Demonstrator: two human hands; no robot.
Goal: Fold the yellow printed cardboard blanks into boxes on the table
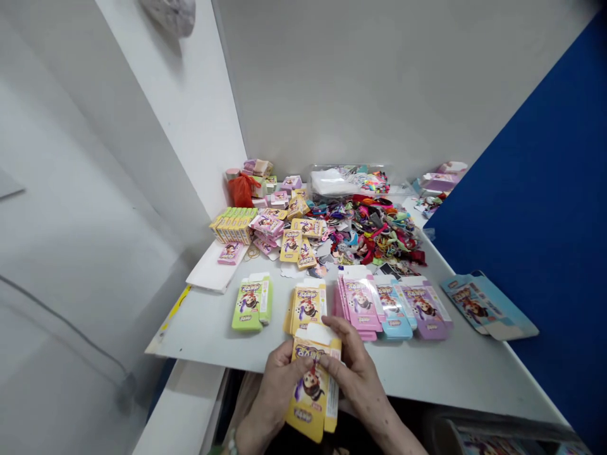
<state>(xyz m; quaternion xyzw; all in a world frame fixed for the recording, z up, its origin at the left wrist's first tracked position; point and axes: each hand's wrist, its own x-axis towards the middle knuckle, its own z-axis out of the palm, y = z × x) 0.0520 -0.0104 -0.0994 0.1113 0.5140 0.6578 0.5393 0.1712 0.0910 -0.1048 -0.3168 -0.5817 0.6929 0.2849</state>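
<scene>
Over the table's front edge I hold a yellow flattened card box (310, 385) with a cartoon figure on its front and a white flap at its far end. My left hand (277, 385) grips its left side, thumb on the front panel. My right hand (353, 363) holds the right side, with thumb pressed on the box and fingers behind or along its edge. Just beyond lies a stack of yellow boxes (308, 303). Beside it are stacks of green boxes (251, 303), pink boxes (360, 300), blue boxes (394, 309) and purple boxes (427, 309).
A heap of colourful small accessories (370, 227) covers the table's back. Filled boxes (234, 224) stand in rows at the left, near a red plastic bag (241, 189). A clear tray (351, 180) sits behind. An opened blue carton (488, 306) overhangs the right edge beside a blue partition (531, 189).
</scene>
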